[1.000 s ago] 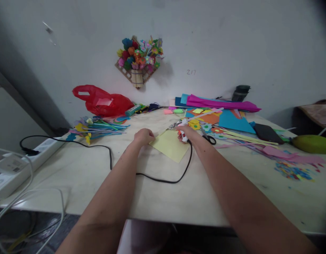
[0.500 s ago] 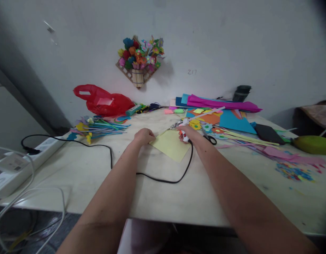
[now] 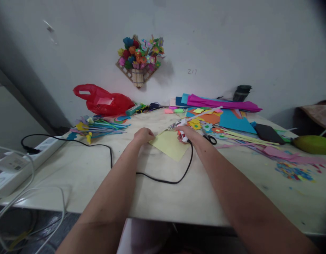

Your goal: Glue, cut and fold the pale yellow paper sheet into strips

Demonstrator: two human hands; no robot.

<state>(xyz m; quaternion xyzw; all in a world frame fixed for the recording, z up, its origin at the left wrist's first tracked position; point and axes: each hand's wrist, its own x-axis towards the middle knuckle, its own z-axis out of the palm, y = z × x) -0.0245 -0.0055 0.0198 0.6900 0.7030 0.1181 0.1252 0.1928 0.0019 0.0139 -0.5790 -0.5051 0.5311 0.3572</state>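
A pale yellow sheet of paper [image 3: 170, 145] lies turned like a diamond on the table. My left hand [image 3: 143, 135] pinches its left corner, fingers closed. Wrapped round a white hot glue gun [image 3: 184, 135], my right hand [image 3: 188, 133] is over the sheet's right side. The gun's metal nozzle points left along the sheet's far edge, and a long whitish glue stick [image 3: 205, 113] juts out of its back. From the handle a black cord [image 3: 163, 181] loops across the table under my left forearm. Whether glue is coming out is too small to tell.
Black-handled scissors [image 3: 211, 139], foam flowers [image 3: 195, 124] and coloured sheets [image 3: 235, 121] lie right of my right hand. On the left are finished flower stems [image 3: 107, 129], a red plastic bag [image 3: 104, 102] and a white power strip [image 3: 46, 150]. A phone [image 3: 268, 134] rests far right.
My right hand and the glue gun have shifted slightly left along the paper's far edge. My left hand stays at the corner, moved only a touch.
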